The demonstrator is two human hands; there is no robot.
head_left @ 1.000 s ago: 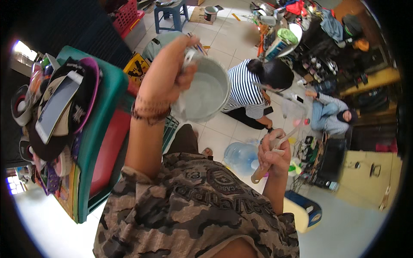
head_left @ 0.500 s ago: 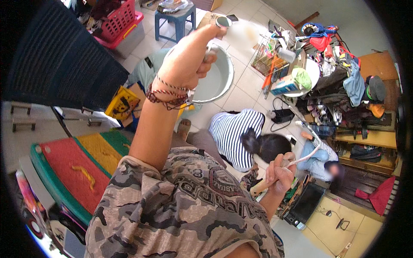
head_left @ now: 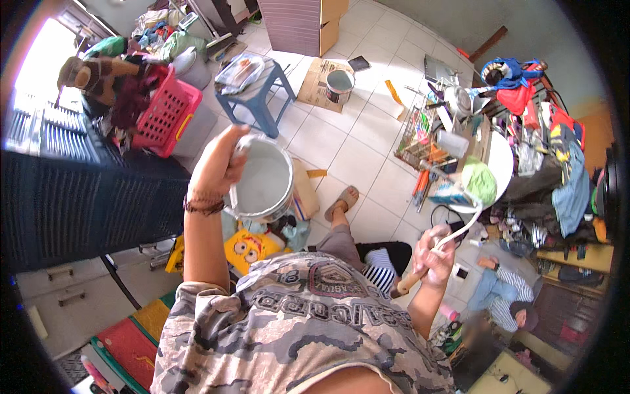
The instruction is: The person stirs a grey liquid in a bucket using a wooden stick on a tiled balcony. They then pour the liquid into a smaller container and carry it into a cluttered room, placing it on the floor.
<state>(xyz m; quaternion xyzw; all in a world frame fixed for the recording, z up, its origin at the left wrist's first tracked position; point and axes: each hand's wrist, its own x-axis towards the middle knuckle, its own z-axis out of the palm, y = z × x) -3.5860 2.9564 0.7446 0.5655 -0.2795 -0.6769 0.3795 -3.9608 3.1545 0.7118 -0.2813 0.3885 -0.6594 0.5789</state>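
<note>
My left hand (head_left: 225, 159) is closed on the near-left rim of a whitish bucket (head_left: 291, 177). The bucket's open top faces me and its inside looks pale grey; I cannot tell whether liquid is in it. At the right, my right hand (head_left: 434, 256) is wrapped round a wooden-handled tool (head_left: 408, 284). From the fist, its thin white rod curves up and away, resembling a roller frame. The rod's far end is unclear against the clutter near a green plastic bag (head_left: 480, 181).
A blue stool (head_left: 262, 105) bears a plastic-wrapped item. Beyond it, a small pail (head_left: 340, 87) stands on cardboard (head_left: 315, 82). Left is a pink basket (head_left: 164, 111). Clutter fills the right side. One person (head_left: 508, 295) sits at right; a striped sleeve (head_left: 379, 266) shows close to my leg.
My left arm has swung left and lower, with the bucket now plainly at the hand. The view has shifted, showing more floor ahead. The right hand still grips the tool.
</note>
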